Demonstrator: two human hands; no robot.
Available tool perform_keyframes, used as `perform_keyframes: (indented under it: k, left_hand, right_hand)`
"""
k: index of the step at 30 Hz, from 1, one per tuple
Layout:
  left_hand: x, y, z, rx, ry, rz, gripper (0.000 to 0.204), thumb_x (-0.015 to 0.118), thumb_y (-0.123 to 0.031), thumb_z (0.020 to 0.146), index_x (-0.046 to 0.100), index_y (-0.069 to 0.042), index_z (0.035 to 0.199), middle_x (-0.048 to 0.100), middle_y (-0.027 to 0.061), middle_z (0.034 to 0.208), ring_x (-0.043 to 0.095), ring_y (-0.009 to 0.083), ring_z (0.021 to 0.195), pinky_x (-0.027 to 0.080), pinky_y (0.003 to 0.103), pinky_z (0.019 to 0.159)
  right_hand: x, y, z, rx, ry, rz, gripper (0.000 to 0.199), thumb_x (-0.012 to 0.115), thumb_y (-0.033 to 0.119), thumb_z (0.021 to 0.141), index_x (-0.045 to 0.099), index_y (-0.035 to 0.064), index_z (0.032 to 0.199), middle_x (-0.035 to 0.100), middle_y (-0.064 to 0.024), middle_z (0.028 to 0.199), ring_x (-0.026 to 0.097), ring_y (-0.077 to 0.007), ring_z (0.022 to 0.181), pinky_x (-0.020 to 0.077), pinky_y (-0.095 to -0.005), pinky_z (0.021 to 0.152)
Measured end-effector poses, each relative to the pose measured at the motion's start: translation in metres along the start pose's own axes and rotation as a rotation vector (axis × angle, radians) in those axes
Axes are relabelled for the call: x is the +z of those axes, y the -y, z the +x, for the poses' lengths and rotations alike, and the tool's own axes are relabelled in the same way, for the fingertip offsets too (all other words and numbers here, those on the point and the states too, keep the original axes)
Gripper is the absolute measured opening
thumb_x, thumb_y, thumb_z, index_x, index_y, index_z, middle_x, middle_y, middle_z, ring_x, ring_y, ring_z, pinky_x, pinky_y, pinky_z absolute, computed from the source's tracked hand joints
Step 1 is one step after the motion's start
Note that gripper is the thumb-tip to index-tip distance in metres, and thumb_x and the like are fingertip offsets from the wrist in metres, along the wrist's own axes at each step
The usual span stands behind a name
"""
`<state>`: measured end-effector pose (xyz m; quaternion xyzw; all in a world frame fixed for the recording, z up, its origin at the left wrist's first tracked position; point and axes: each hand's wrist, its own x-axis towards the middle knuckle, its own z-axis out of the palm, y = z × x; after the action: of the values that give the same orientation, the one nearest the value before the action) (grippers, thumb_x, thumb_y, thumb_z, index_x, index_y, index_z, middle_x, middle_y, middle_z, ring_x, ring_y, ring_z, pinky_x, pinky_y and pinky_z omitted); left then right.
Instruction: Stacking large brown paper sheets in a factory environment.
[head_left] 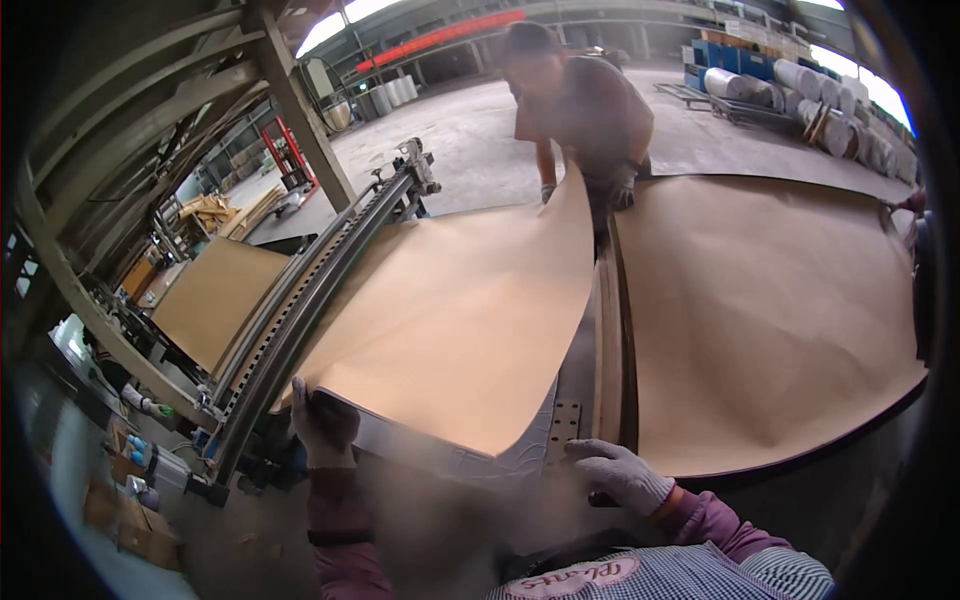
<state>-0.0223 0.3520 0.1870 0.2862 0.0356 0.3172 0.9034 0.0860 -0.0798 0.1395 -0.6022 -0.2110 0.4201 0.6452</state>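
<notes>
Sheet: large brown cardboard sheet point(455, 310) is lying across the table point(575, 420), its far right corner curling upward.
Left hand: left hand point(322, 425), in a dark glove, is gripping the sheet's near left corner; grip is clenched on the edge.
Right hand: right hand point(618, 472), in a grey knit glove, is resting on the table just beside the sheet's near right corner; fingers are spread, grip released, holding nothing.
Co-worker: person point(580, 110) at the far side is bending over, one gloved hand point(548, 192) touching the sheet's far edge.
Second sheet: another brown sheet point(760, 310) is lying flat to the right.
Rail: metal rail point(300, 320) is running along the left edge.
</notes>
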Motion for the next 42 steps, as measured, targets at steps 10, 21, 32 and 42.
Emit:
perform_keyframes:
  k: [10, 21, 32, 42]
  left_hand:
    - [0.073, 0.075, -0.073, -0.161, 0.078, 0.032, 0.043, 0.057, -0.029, 0.09, 0.048, -0.001, 0.122, 0.06, 0.0112, 0.114, 0.062, 0.0215, 0.097, 0.056, 0.035, 0.074]
    - [0.106, 0.173, -0.171, -0.556, 0.092, 0.72, 0.043, 0.047, -0.031, 0.097, 0.045, 0.0, 0.127, 0.057, 0.0127, 0.116, 0.058, 0.0263, 0.105, 0.049, 0.044, 0.089]
    - [0.058, 0.158, -0.146, -0.687, -0.139, 0.005, 0.058, 0.047, -0.047, 0.091, 0.039, -0.003, 0.128, 0.055, 0.0177, 0.116, 0.06, 0.0319, 0.1, 0.055, 0.049, 0.079]
    - [-0.014, 0.085, -0.088, -0.595, -0.228, 0.312, 0.028, 0.054, -0.029, 0.09, 0.053, -0.006, 0.106, 0.062, 0.0105, 0.088, 0.062, 0.0231, 0.07, 0.053, 0.036, 0.056]
  right_hand:
    - [0.008, 0.024, -0.041, -0.149, -0.026, 0.153, 0.056, 0.062, 0.025, 0.087, 0.042, -0.0012, 0.132, 0.055, -0.0148, 0.121, 0.056, -0.0183, 0.102, 0.0474, -0.0288, 0.084]
    - [0.041, 0.035, -0.085, -0.174, -0.352, 0.663, 0.027, 0.046, 0.021, 0.094, 0.055, -0.0023, 0.104, 0.062, -0.0138, 0.099, 0.062, -0.0188, 0.088, 0.0548, -0.0316, 0.07]
    - [-0.037, 0.043, -0.161, -0.223, -0.916, -0.023, 0.019, 0.051, 0.014, 0.086, 0.055, 0.0107, 0.068, 0.048, 0.0026, 0.055, 0.045, -0.009, 0.04, 0.0367, -0.0224, 0.038]
    - [-0.103, 0.065, -0.22, -0.483, -1.238, -0.002, 0.024, 0.055, 0.026, 0.088, 0.046, 0.0169, 0.068, 0.038, 0.0052, 0.047, 0.032, -0.006, 0.034, 0.0229, -0.0202, 0.034]
